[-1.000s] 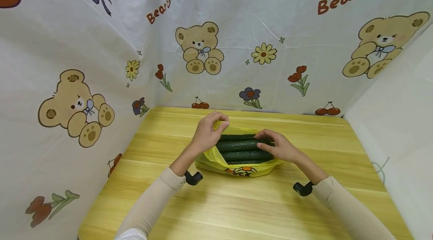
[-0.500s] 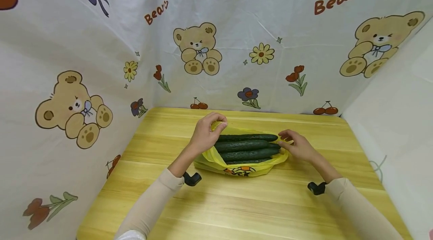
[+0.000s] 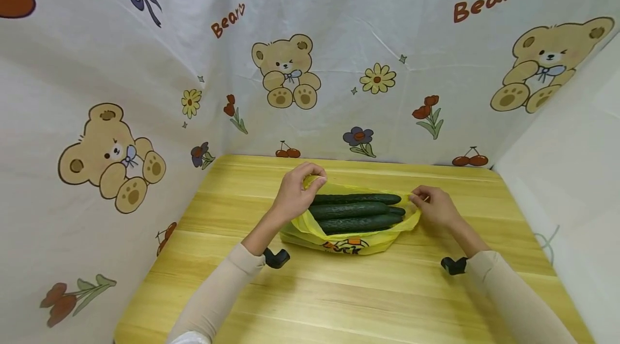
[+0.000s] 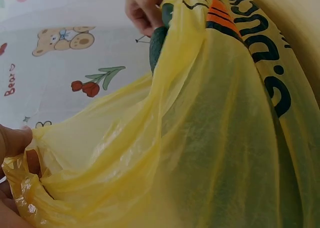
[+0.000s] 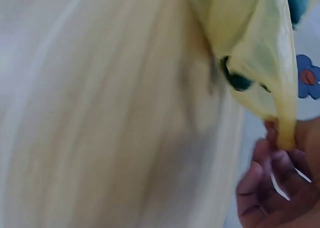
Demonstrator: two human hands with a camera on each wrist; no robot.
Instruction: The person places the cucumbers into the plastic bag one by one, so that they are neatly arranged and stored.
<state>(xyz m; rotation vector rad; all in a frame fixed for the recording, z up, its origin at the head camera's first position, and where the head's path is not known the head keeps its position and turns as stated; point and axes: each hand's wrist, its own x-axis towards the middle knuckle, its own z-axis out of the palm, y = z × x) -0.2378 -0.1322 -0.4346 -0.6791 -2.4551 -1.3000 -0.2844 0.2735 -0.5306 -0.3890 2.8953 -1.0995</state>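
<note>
Several dark green cucumbers [image 3: 356,223] lie side by side in a thin yellow plastic bag [image 3: 310,241], whose mouth gapes upward. My left hand [image 3: 294,191] pinches the bag's left end and holds it raised; in the left wrist view the plastic is bunched between thumb and fingers [image 4: 15,138]. At the bag's right end, my right hand [image 3: 438,206] pinches the rim between thumb and fingertips, as the right wrist view also shows. Black and orange print [image 4: 260,42] runs along the bag's near side. The cucumbers' left ends are hidden behind my left hand and the plastic.
The bag rests on a light wooden table [image 3: 310,301]. A white cloth [image 3: 334,10] printed with bears and flowers stands behind it and along the left. A plain white wall [image 3: 571,182] borders the right side. Black wrist mounts [image 3: 277,258] hang below both wrists.
My right hand has left the cucumbers, moved right and taken hold of the bag's right rim, pulling it outward. The cucumbers' right ends are now uncovered. My left hand keeps its hold.
</note>
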